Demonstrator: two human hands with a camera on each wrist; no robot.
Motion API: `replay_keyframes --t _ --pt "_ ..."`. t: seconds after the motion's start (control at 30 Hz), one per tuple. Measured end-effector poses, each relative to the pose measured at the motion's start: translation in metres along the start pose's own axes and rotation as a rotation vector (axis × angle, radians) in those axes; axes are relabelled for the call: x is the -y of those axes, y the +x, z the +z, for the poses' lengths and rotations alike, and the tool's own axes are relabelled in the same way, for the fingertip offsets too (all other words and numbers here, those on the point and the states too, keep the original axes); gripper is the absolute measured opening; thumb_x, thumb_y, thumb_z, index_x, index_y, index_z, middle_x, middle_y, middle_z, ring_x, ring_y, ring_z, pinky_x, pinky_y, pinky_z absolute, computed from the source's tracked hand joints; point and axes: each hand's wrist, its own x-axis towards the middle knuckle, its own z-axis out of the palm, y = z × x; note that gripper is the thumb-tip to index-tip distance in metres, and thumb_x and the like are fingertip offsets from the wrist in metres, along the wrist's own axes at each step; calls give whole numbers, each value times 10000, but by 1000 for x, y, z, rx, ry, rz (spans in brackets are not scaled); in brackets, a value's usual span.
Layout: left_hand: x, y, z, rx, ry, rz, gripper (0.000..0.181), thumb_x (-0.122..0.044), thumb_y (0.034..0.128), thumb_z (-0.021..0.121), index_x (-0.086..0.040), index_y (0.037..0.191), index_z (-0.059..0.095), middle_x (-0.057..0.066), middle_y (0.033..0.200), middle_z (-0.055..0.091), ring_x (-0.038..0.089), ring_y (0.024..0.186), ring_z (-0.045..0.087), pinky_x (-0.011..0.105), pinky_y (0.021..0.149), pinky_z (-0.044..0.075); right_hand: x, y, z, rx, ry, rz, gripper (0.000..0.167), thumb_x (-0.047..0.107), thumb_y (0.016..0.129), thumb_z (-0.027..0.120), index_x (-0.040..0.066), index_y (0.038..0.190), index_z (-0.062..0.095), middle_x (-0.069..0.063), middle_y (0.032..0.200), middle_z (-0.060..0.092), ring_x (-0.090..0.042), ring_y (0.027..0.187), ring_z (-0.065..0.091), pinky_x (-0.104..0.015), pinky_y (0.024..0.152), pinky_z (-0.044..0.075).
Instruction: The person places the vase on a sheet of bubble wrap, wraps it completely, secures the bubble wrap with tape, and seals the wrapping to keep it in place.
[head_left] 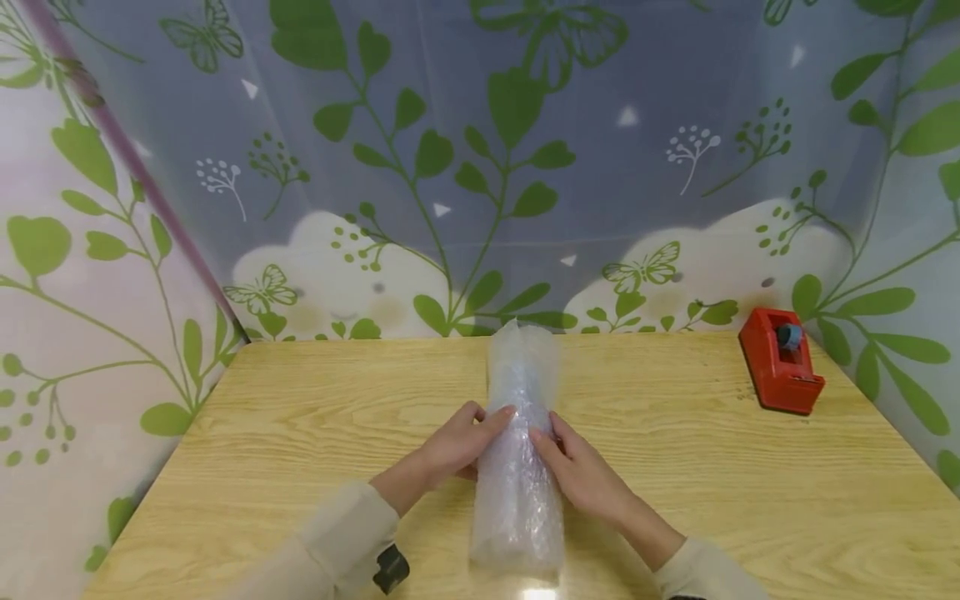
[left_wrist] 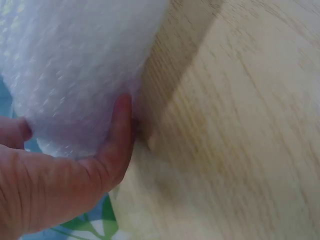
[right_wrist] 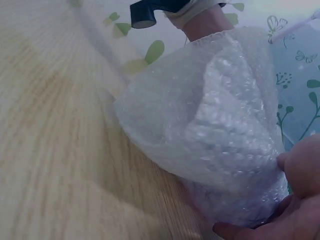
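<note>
A long roll of bubble wrap (head_left: 519, 500) lies on the table, pointing away from me, its loose ends flaring at both the near and the far end. Whatever the wrap may contain is hidden by its layers. From the left, my left hand (head_left: 453, 446) grips the roll around its middle, thumb on top. My right hand (head_left: 588, 477) holds it from the other side, thumb also on top and fingers down along the flank. In the left wrist view, the fingers (left_wrist: 120, 125) curl around the bubbled sheet (left_wrist: 85, 65). The right wrist view shows the near end (right_wrist: 165, 110) gaping.
A red tape dispenser (head_left: 780, 362) with a small roll of tape stands at the back right of the wooden table (head_left: 315, 400). Leaf-patterned cloth (head_left: 465, 167) hangs behind the table and along both sides.
</note>
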Motion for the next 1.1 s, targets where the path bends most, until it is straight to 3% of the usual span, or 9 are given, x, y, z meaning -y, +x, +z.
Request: replay_keyframes --t 0.23,0.6,0.8,0.87,1.1 --pt "8 20 9 -179 11 55 513 -539 941 474 -29 967 428 104 887 516 216 802 514 312 669 419 -12 25 -8 -44 -54 -9 754 439 1001 412 -66 1485 130 -279 1472 287 -378 1319 344 -514 1056 286" --pt "6 48 23 -316 7 87 571 -550 957 407 -3 1121 402 209 1060 533 328 1027 528 470 913 414 -23 53 -18 -67 -44 -26 734 440 1005 402 -40 1495 142 -258 1500 246 -373 1360 270 -510 1085 219" --pt "6 56 23 -308 10 103 555 -544 963 394 -11 1119 384 232 1073 528 345 1043 524 476 926 405 -29 58 -19 -78 36 -9 714 442 1005 399 2 1506 143 -229 1517 231 -347 1378 244 -489 1100 197" --pt "7 57 22 -294 7 103 560 -558 959 389 -21 1118 378 214 1056 525 333 1025 525 472 914 409 -22 54 -19 -68 58 5 690 413 1016 391 3 1506 132 -234 1522 212 -358 1383 227 -499 1101 188" --pt "4 62 23 -284 9 124 547 -550 963 387 -25 1114 346 220 1063 510 339 1021 524 473 909 411 -35 58 -24 -84 139 103 669 544 958 429 229 1500 195 -142 1537 237 -335 1379 260 -540 1085 214"
